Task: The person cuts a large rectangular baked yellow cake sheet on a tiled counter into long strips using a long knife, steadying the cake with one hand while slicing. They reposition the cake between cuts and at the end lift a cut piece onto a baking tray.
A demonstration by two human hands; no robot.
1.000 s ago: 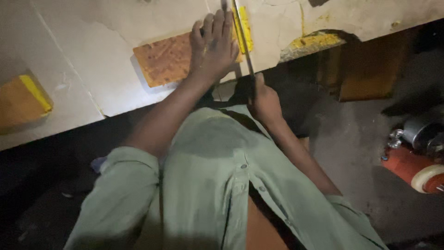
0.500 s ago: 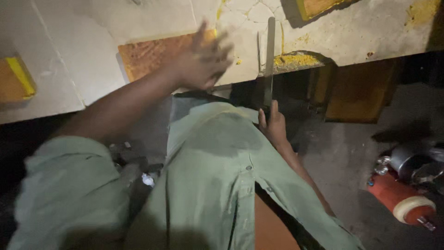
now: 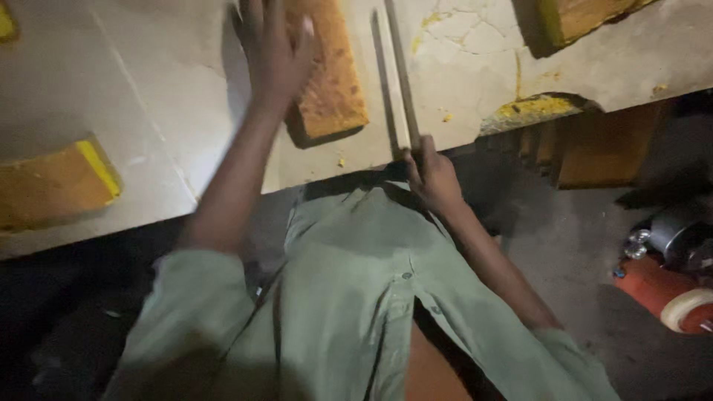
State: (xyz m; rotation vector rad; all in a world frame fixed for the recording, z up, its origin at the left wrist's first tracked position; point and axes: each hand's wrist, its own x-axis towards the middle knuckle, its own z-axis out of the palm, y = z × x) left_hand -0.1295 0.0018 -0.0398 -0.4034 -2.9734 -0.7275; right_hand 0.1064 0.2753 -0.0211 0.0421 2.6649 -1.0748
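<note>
Head view, looking down over a pale green shirt (image 3: 349, 312) at a workbench edge. Left hand (image 3: 275, 52) open, fingers spread, lying flat on the near part of an orange-yellow foam block (image 3: 327, 82), pinning it to the white bench top (image 3: 148, 111). Right hand (image 3: 431, 174) closed around the near end of a long thin blade (image 3: 401, 74), the blade lying across the bench just right of the block, close but seemingly not touching it. Judged as a cutting step: block held, blade alongside. Calls next for lining the edge with the block while keeping the pinning fingers away from it. Bench top cracked and flecked with yellow crumbs; a second yellow-edged foam piece (image 3: 56, 186) at left. Dim room, grey floor, a red cylinder (image 3: 661, 289) at lower right.
</note>
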